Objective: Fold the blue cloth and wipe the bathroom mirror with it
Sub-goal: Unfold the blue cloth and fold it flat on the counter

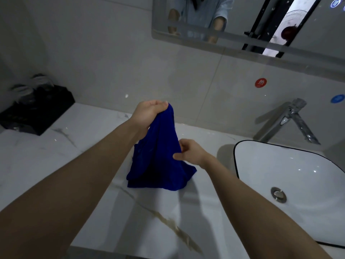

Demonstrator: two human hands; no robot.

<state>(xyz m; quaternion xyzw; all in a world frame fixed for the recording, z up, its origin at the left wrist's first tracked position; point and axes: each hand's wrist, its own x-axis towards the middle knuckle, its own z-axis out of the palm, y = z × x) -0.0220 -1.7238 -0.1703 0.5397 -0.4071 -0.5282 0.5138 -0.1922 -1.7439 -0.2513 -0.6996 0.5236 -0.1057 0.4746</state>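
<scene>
Above the desk (pixel 56 156), your left hand (pixel 149 114) clutches the blue cloth (pixel 158 161) by its top, your right hand (pixel 191 152) pinches its side; the limp lower half could bunch, spoiling the fold.

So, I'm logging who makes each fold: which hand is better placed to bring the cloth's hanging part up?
Probably the right hand: its fingers pinch the blue cloth partway down its edge, nearer the hanging end. The left hand grips the top, holding it up.
</scene>
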